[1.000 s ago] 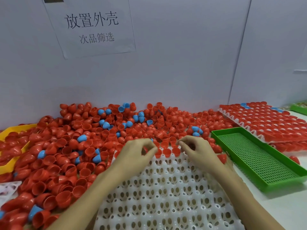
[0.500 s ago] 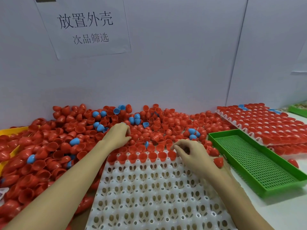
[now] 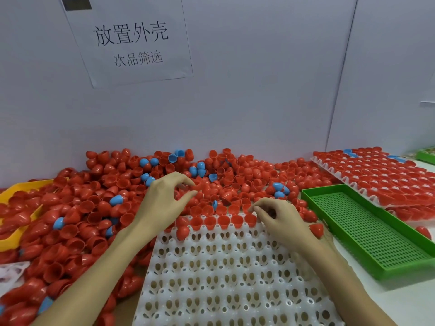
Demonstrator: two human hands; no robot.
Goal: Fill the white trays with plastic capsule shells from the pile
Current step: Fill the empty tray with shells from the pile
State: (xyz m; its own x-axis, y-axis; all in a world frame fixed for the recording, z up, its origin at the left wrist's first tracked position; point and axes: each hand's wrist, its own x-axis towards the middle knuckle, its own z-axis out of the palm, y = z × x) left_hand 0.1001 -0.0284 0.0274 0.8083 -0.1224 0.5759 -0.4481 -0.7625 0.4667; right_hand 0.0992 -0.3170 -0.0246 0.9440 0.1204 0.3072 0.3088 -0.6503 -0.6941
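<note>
Bare forearms — seemingly no sleeves, rings.

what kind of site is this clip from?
Likely a factory hand-assembly or sorting bench: a big loose pile of red capsule shells, a white tray being filled by hand, a filled tray, and a printed wall sign.

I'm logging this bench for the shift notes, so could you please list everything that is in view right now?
Shell pile: many, mostly red, some blue, along the wall.
White tray: one, front centre, one far row of red shells filled.
Full tray: one, white, packed with red shells, far right.
Green tray: one, perforated, right of the white tray.
Yellow tray: one, left edge, partly buried.
Paper sign: one, white, on the wall.
Left hand: over the pile, fingers curled.
Right hand: at the tray's far row.
</note>
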